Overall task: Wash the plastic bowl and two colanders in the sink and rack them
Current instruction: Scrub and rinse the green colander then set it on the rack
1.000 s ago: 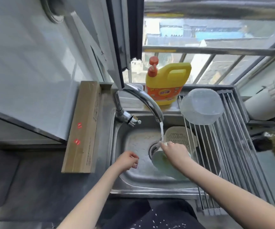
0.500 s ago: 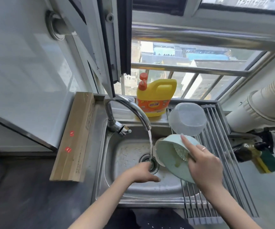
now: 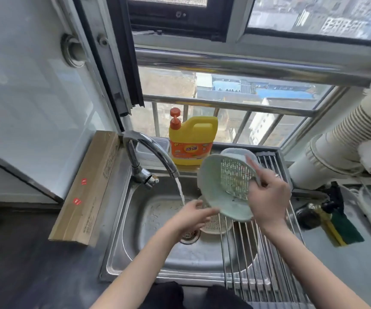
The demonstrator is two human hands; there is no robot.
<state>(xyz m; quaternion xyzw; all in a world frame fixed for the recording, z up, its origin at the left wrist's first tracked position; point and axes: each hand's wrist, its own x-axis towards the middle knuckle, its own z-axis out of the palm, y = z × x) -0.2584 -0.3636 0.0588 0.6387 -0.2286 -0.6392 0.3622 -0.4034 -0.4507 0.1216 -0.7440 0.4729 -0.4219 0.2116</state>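
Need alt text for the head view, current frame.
Over a steel sink, the right hand holds a pale green colander tilted while the left hand reaches under the running tap. A beige colander lies beneath; a clear bowl sits on the rack.

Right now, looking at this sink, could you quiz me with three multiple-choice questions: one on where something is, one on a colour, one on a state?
1. Where does the soap bottle stand?
A. on the ledge behind the sink, by the window
B. in the sink basin
C. on the drying rack

2. What colour is the colander held in the right hand?
A. red
B. pale green
C. black

3. What is the tap doing?
A. it is off
B. it is running
C. it is covered by a cloth

Answers:
1. A, the yellow bottle stands behind the sink below the window bars.
2. B, its rim and slotted wall show pale green.
3. B, a stream of water falls from the spout beside the left hand.
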